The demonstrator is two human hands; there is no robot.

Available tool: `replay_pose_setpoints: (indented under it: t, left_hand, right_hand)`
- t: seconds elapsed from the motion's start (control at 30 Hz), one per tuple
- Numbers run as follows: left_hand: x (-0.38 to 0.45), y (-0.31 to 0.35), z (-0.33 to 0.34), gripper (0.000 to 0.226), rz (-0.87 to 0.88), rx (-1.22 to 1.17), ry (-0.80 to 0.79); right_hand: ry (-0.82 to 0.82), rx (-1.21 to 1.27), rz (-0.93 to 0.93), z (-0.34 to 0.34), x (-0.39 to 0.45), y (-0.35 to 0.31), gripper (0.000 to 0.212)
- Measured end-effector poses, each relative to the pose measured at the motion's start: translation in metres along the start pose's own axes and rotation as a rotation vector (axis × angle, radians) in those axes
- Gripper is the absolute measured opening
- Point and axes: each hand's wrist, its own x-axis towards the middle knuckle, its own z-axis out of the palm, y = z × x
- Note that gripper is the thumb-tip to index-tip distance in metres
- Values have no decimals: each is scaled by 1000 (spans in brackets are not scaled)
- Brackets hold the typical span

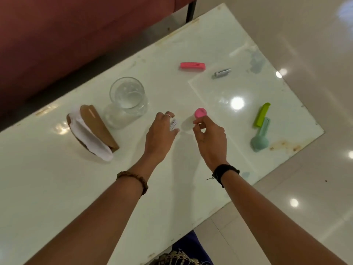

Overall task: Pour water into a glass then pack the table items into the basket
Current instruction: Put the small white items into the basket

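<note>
Glossy white table [57,188], stained along the edges. Clear smooth glass [127,96]. Shiny plastic clips in pink [192,66] and green [262,114]. Soft white cloth [91,138].

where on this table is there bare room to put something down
Free: the near stretch of table below the napkin holder, and the far corner beyond the pink clip. Crowded: the glass, both hands, and the right edge by the green clip.
</note>
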Motion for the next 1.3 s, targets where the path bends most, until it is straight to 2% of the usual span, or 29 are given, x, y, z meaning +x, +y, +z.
replay_pose_setpoints:
  t: [0.17,0.4,0.73,0.83,1.03,1.13,1.3]
  left_hand:
    - [5,9,15,30,-20,45,24]
    - [30,25,12,27,-72,28,67]
    - [39,32,6,25,-96,39,42]
    - [39,32,5,25,-74,59,27]
    - [24,21,7,26,-65,59,14]
    - [5,7,7,25,-72,24,-23]
    - [-36,-32,4,21,-162,-229,-30]
  right_hand:
    - [132,29,-78,-32,26,12,11]
    - [182,-59,-137,-63,91,13,16]
    - [18,-573,-386,-52,168,-3,36]
    - [-43,-680,-371,-49,174,2,35]
    - [-43,-678,-353,-44,143,23,22]
    - [-40,-593,-276,-38,104,35,22]
    - [22,-355,-190,-17,-2,54,18]
